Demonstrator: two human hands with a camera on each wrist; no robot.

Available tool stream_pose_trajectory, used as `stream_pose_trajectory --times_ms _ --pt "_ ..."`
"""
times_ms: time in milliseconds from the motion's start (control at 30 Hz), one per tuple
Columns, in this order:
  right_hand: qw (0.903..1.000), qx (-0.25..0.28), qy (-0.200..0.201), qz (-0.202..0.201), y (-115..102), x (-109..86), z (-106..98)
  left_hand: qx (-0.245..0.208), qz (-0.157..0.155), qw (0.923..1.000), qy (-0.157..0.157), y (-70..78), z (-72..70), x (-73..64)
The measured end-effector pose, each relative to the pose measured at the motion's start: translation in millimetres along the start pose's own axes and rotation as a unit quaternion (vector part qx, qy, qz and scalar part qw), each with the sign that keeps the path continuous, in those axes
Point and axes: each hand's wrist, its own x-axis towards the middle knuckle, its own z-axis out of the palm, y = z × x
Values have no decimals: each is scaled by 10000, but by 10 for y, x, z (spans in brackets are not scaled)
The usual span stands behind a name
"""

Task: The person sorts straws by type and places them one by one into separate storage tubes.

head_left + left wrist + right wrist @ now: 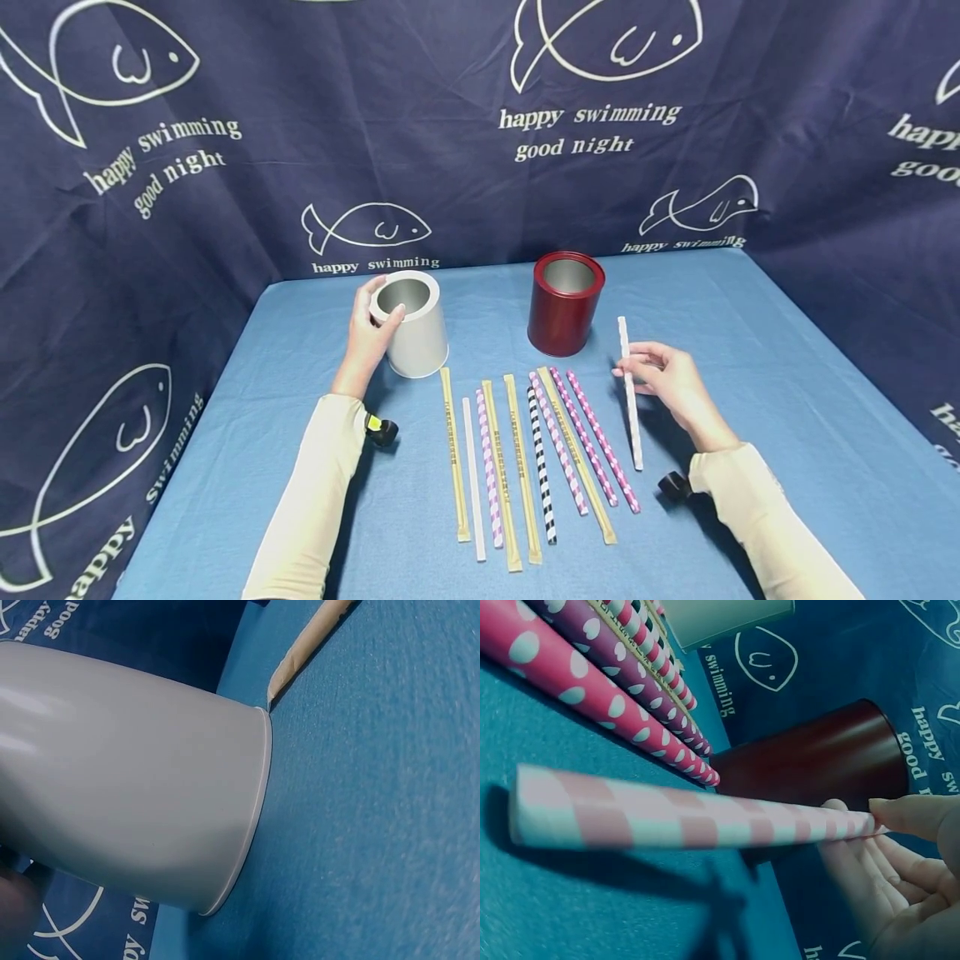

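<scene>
In R hand [671, 387] – pale-striped straw [633, 417], L hand [366, 333] gripping wht can [418, 343]

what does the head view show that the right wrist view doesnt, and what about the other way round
Only the head view shows the left hand holding the white can, and the open mouths of that can and the dark red can.

Only the right wrist view clearly shows pink bands on the held straw and heart-shaped spots on a purple straw.

Both show the right hand pinching the held straw, parts of both cans, the blue cloth and the navy curtain.
</scene>
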Motion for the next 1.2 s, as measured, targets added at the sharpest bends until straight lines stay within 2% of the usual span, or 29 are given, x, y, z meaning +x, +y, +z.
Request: stream_pose_trajectory --times_ms 133,367,533,767,1200 --pt "9997 105 170 -141 -46 -27 -3 -1 -48 10000 14 -3 -4 0" --pt "9968 584 254 -493 -104 -63 -7 -44 -133 9999 -14 -20 -12 -7" --pt "9942 706 300 -752 -124 -75 -2 -166 -170 9997 -11 -21 -14 -7" --pt "9892 1139 304 -873 -178 -90 -9 -172 -208 9996 -70 1 -18 -16" --pt "9823 1419 437 -1143 -266 -107 -9 -74 -274 9995 -100 -13 -14 -1"
